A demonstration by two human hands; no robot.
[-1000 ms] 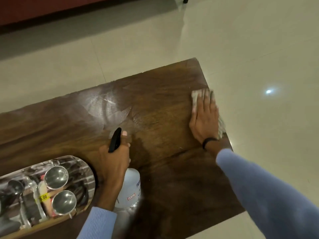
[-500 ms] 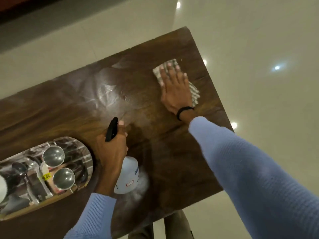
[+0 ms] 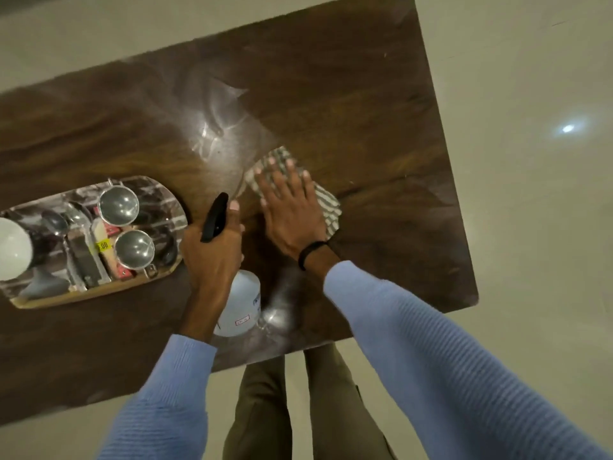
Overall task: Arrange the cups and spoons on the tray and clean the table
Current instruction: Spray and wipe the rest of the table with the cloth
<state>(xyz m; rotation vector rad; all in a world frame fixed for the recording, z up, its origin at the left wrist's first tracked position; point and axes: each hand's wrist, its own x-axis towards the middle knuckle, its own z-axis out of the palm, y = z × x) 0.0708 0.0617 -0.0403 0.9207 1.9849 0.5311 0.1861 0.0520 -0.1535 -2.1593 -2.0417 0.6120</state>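
My right hand [image 3: 292, 210] lies flat with straight fingers on a checked cloth [image 3: 326, 202], pressing it onto the dark wooden table [image 3: 381, 111] near its middle. My left hand [image 3: 214, 252] grips a white spray bottle [image 3: 237, 305] with a black trigger head [image 3: 214, 217], held upright just left of the cloth. At the left stands an oval tray [image 3: 83, 295] holding two steel cups [image 3: 118, 205] [image 3: 135, 249], spoons [image 3: 78, 220] and a white cup [image 3: 13, 249]. A wet, shiny patch [image 3: 215, 134] shows on the table beyond the cloth.
The table's right edge [image 3: 454, 180] and near edge [image 3: 282, 355] drop to a pale tiled floor [image 3: 530, 227]. My legs [image 3: 298, 410] stand at the near edge. A sachet with a yellow label [image 3: 102, 245] lies on the tray between the spoons and cups.
My right hand has swept the cloth from the table's far right edge leftward and nearer, up beside the spray bottle. My left hand has kept its grip on the bottle.
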